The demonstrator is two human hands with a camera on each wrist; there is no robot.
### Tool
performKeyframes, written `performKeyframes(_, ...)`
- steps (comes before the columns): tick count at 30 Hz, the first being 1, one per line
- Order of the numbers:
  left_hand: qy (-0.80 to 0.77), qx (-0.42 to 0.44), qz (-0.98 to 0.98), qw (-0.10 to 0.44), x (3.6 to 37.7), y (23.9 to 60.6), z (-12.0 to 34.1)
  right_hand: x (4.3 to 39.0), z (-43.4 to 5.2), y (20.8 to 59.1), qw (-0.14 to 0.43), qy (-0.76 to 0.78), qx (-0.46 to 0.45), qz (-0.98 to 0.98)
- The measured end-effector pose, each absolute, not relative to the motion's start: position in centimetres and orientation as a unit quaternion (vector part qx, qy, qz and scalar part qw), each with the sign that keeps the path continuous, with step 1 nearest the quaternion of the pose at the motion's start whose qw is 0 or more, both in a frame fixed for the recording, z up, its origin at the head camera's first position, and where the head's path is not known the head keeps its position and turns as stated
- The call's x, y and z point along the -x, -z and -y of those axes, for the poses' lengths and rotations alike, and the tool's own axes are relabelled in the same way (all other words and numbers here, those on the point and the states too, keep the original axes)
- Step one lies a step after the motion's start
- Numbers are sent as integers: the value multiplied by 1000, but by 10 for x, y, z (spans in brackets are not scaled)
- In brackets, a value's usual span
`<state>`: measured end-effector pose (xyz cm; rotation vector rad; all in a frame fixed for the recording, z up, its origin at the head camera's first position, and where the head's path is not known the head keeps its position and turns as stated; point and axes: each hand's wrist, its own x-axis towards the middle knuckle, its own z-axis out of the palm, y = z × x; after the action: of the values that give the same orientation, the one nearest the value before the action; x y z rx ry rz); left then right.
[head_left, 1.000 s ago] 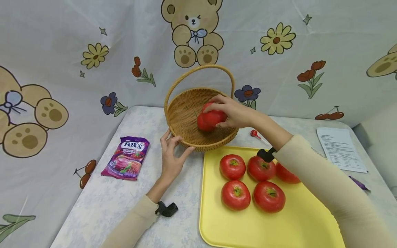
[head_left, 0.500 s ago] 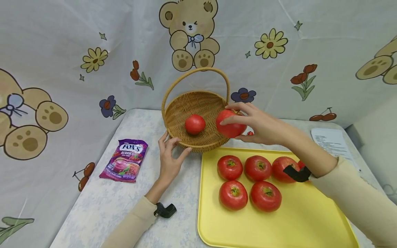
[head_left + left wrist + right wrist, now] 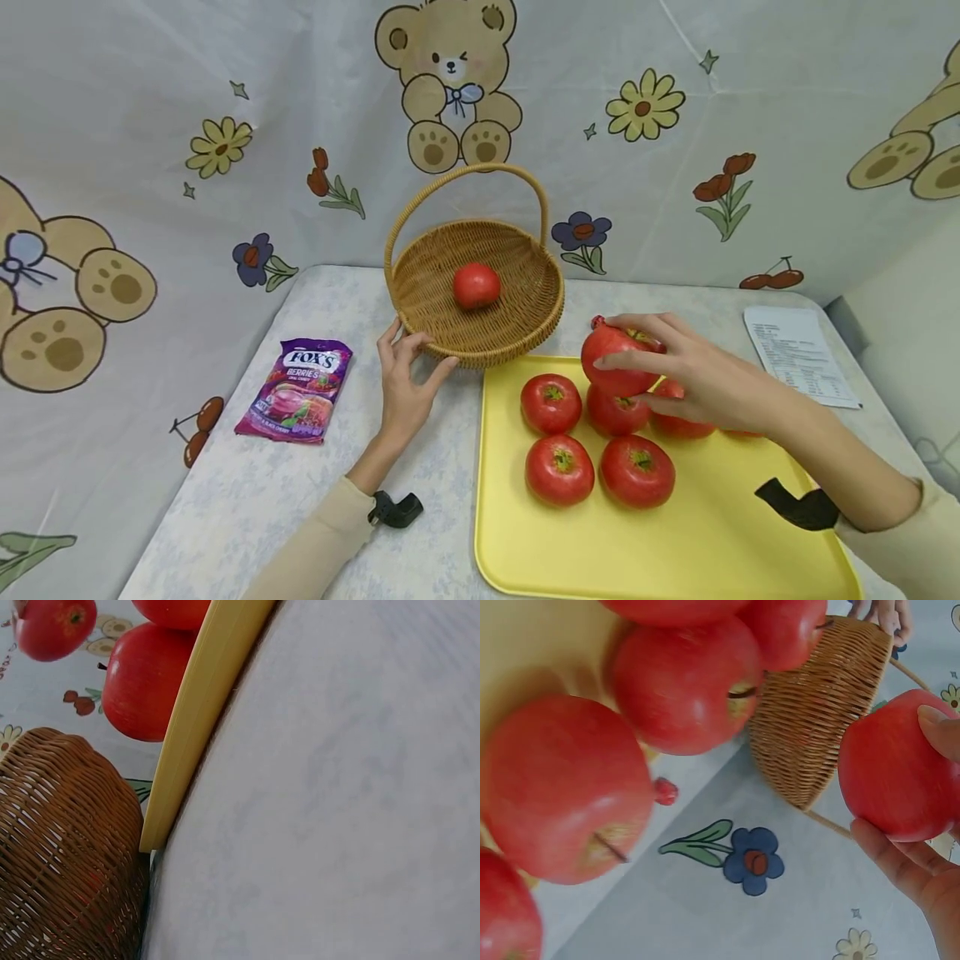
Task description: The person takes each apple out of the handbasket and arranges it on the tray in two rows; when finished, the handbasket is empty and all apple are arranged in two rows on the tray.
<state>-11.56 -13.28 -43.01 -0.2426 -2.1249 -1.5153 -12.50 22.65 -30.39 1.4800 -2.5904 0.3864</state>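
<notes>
Right hand [image 3: 701, 379] grasps a round red apple [image 3: 617, 361] above the yellow plastic tray's [image 3: 678, 546] far edge, right of the woven wicker basket [image 3: 517, 321]; left hand [image 3: 405, 383] holds its near rim.

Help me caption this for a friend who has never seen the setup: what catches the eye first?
The right hand grips a red apple above the apples on the yellow tray. Behind the tray stands a wicker basket with one apple inside, and the left hand holds its near rim.

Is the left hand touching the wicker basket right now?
Touching. The head view shows the left hand with fingers curled against the wicker basket at its near rim.
</notes>
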Motion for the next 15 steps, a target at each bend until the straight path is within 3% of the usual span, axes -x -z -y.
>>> performKeyframes(15, 565, 93, 776, 263, 117, 431, 132, 75, -282, 342, 94, -126, -428, 890)
